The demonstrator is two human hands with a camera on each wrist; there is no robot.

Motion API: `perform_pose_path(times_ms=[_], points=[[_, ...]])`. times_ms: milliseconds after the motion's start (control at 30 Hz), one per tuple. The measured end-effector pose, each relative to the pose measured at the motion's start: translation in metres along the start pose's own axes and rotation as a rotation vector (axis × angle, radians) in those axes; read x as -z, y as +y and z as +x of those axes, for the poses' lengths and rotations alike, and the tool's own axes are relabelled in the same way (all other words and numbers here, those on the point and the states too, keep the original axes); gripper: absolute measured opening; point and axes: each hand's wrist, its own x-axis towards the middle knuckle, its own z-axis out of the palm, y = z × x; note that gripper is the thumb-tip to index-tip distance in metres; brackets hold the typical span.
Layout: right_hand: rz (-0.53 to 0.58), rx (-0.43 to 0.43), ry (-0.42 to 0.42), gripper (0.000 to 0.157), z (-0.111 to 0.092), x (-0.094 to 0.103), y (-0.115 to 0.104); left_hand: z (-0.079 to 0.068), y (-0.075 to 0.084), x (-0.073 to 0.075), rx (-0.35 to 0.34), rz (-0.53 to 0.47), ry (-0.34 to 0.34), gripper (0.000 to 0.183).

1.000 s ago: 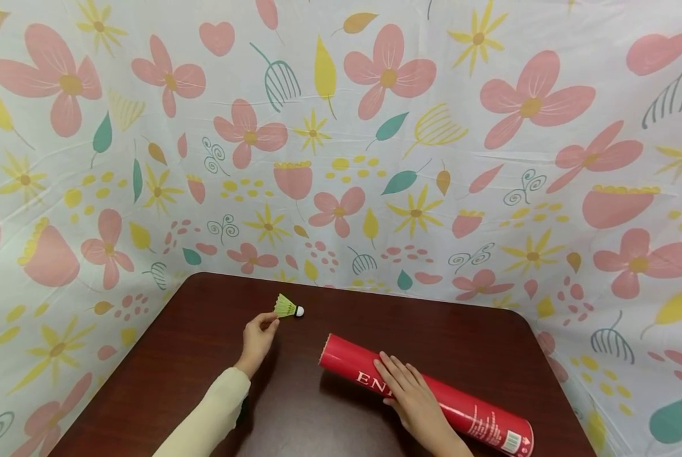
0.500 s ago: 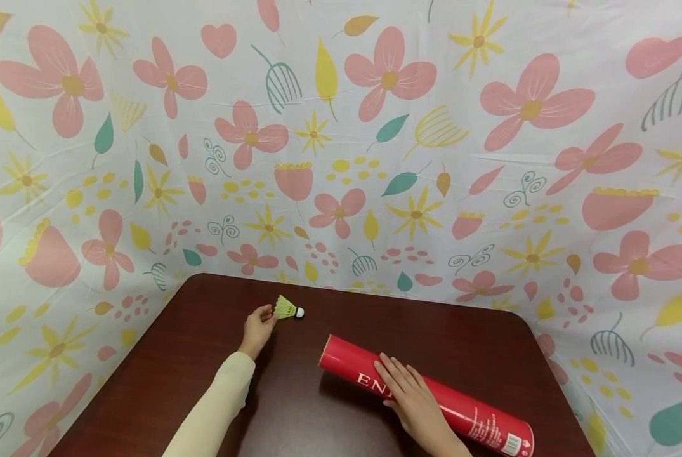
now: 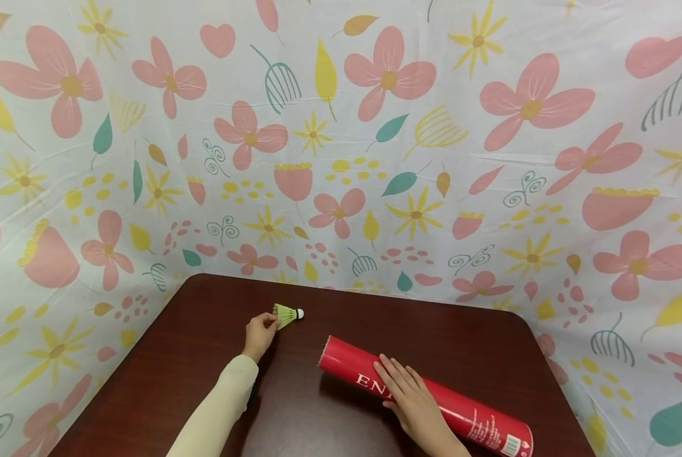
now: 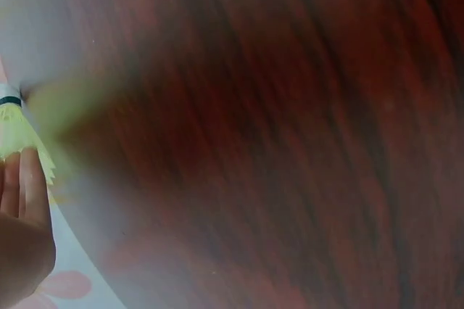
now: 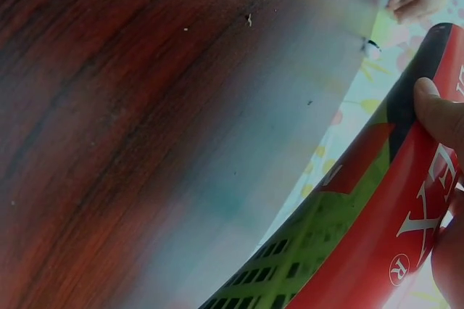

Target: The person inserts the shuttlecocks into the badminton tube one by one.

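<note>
At the far left part of the table, my left hand point(image 3: 262, 333) pinches the feathered edge of a yellow-green shuttlecock point(image 3: 286, 315) with a white cork. The shuttlecock lies on its side, cork pointing right. In the left wrist view, fingertips point(image 4: 29, 157) overlap the skirt of the shuttlecock point(image 4: 16, 129). My right hand point(image 3: 412, 400) holds a long red shuttlecock tube point(image 3: 466, 412), fingers across its top. The tube lies slantwise, its near end at the lower right. In the right wrist view the thumb point(image 5: 433, 106) presses the side of the tube point(image 5: 362, 244).
The dark red-brown table point(image 3: 295, 406) has rounded far corners. Directly behind it hangs a white cloth point(image 3: 341, 152) with printed flowers and leaves, which also runs along the left and right sides.
The left fingers have closed on the shuttlecock's skirt, and the skirt has swung slightly towards me. The right hand and the tube have stayed in place.
</note>
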Motion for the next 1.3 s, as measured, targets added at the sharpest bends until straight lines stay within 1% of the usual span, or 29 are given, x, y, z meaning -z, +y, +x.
perform_pose_path(times_ms=[167,300,467,633,933,1000,1100,1133,1233,1300], points=[[0.001,0.004,0.002,0.083,-0.001,0.0,0.001,-0.003,0.002,0.003,-0.042,0.007,-0.009,0.007],[-0.004,-0.003,-0.005,0.085,-0.002,0.0,0.002,-0.005,0.006,0.007,-0.107,0.003,-0.035,0.004],[-0.005,-0.012,-0.008,0.087,-0.003,0.0,0.002,-0.01,0.013,0.012,-0.151,-0.05,-0.089,0.005],[-0.006,-0.008,-0.006,0.086,-0.003,0.001,0.002,-0.02,0.021,0.016,-0.18,-0.12,-0.134,0.008],[-0.016,0.008,0.04,0.082,0.0,0.004,0.002,-0.043,0.034,0.029,-0.164,-0.245,-0.217,0.009],[-0.015,0.011,0.042,0.081,0.0,0.004,0.002,-0.049,0.037,0.031,-0.167,-0.252,-0.23,0.009],[-0.005,0.016,0.038,0.078,0.001,0.004,0.002,-0.056,0.045,0.034,-0.182,-0.249,-0.245,0.005],[-0.001,0.018,0.038,0.074,0.001,0.004,0.002,-0.059,0.049,0.035,-0.187,-0.248,-0.248,0.005],[0.008,0.022,0.037,0.062,0.002,0.004,0.001,-0.067,0.065,0.038,-0.218,-0.246,-0.263,0.004],[0.013,0.023,0.036,0.059,0.003,0.004,0.001,-0.073,0.077,0.04,-0.232,-0.242,-0.278,0.004]])
